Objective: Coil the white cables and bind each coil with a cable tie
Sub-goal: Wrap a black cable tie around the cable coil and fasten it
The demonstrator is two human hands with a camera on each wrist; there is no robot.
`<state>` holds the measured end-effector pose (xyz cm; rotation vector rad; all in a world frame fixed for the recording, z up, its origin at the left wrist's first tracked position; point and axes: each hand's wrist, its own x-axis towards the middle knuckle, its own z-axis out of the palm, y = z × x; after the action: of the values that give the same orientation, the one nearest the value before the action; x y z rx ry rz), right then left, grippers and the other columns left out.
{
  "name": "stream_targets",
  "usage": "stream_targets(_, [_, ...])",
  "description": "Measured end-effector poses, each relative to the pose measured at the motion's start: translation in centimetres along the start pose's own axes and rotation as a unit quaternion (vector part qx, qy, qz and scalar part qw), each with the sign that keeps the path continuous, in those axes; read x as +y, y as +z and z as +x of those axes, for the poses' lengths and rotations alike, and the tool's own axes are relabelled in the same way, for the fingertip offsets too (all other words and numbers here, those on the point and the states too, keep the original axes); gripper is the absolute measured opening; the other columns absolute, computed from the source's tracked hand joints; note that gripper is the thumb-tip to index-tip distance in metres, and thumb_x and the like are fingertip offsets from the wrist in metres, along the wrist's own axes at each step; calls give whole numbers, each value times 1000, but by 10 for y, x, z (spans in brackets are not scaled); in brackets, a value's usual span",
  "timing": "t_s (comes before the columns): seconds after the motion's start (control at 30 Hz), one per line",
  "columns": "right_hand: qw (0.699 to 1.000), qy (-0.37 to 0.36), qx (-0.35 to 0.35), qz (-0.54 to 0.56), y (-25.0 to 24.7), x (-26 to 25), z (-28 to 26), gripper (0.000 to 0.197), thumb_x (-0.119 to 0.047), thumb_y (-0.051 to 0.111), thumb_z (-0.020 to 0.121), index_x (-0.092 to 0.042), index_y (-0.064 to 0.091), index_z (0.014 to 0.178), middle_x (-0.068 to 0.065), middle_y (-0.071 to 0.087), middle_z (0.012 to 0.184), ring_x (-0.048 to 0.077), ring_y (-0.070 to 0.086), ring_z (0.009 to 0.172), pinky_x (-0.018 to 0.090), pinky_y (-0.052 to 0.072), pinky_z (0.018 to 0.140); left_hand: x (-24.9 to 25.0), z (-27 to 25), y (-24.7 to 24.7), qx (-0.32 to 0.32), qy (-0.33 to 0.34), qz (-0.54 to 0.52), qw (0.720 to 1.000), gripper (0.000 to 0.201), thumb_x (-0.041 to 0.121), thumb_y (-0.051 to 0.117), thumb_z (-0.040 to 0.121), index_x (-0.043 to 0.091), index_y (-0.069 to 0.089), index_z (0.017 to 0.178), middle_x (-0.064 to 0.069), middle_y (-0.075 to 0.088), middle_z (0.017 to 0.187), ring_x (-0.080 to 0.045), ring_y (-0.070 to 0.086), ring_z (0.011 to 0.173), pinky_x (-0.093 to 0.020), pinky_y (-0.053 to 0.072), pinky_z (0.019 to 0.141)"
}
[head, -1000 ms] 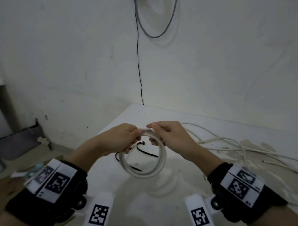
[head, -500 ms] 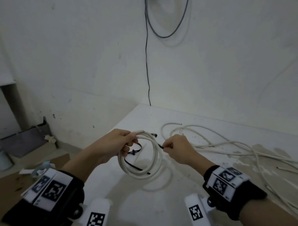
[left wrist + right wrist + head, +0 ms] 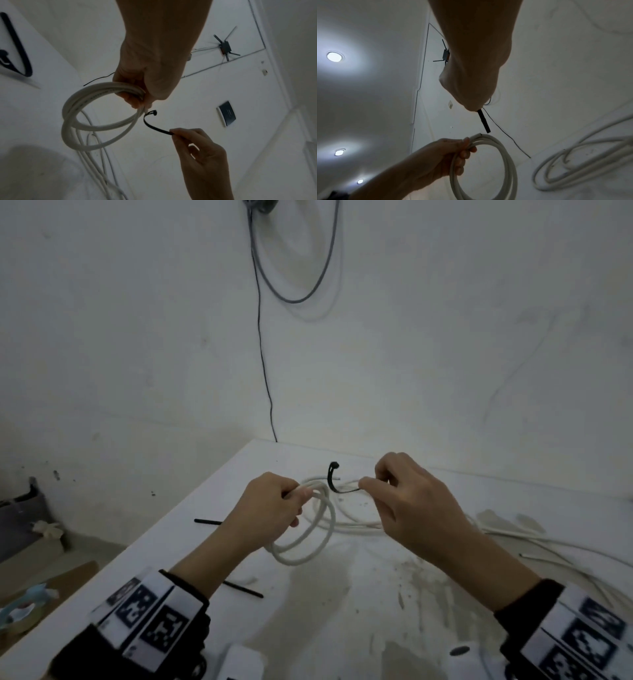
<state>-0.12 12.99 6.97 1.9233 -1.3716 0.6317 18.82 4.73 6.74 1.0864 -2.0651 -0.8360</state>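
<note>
My left hand (image 3: 274, 508) grips the top of a small white cable coil (image 3: 308, 542) held above the white table (image 3: 308, 628); the coil (image 3: 96, 119) shows as several loops in the left wrist view, and again in the right wrist view (image 3: 496, 169). Just right of it, my right hand (image 3: 404, 494) pinches the tail of a black cable tie (image 3: 334, 481). The tie (image 3: 154, 126) curves up beside the coil's top, its head end free. In the right wrist view the tie (image 3: 483, 121) points down at the coil's loose end.
Loose white cables (image 3: 513, 539) sprawl over the table's right side. Two more black ties lie on the table, one (image 3: 209, 522) left of my left hand and one (image 3: 245, 590) nearer me. A dark wire (image 3: 263, 364) hangs down the wall behind. Tape rolls (image 3: 20, 611) lie on the floor, left.
My right hand has let go of the coil, picked up a black tie and raised it beside the coil's top. The left hand keeps holding the coil.
</note>
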Motion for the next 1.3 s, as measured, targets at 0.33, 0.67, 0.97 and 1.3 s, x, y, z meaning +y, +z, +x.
stream_targets(0.33, [988, -116, -85, 52, -1, -8, -36, 8, -1, 53, 65, -6, 51, 59, 8, 48, 68, 21, 41, 60, 26, 31, 48, 21, 10, 30, 24, 45, 19, 999, 39, 30, 51, 94, 17, 55, 58, 5, 60, 55, 5, 55, 44, -5, 37, 45])
stream_targets(0.67, [998, -53, 40, 11, 1, -5, -31, 11, 9, 64, 75, -1, 62, 69, 7, 51, 68, 18, 43, 60, 22, 31, 46, 25, 3, 41, -60, 29, -11, 998, 39, 25, 53, 94, -5, 62, 71, 2, 60, 55, 2, 54, 41, -7, 38, 47])
stream_targets(0.97, [981, -63, 125, 136, -10, -4, -29, 16, 10, 62, 78, -4, 70, 79, 7, 65, 78, 17, 60, 70, 24, 50, 58, 29, 1, 40, -62, -47, -172, 982, 19, 18, 58, 92, 8, 74, 91, -1, 73, 74, -6, 63, 52, -15, 45, 49])
stream_targets(1.3, [701, 420, 146, 558, -34, -8, 6, 19, -5, 63, 86, -18, 67, 100, -2, 69, 66, 7, 64, 58, 23, 48, 55, 59, 1, 47, -114, -175, -443, 872, 19, 7, 57, 89, -2, 72, 97, -19, 68, 81, -6, 46, 46, -17, 39, 43])
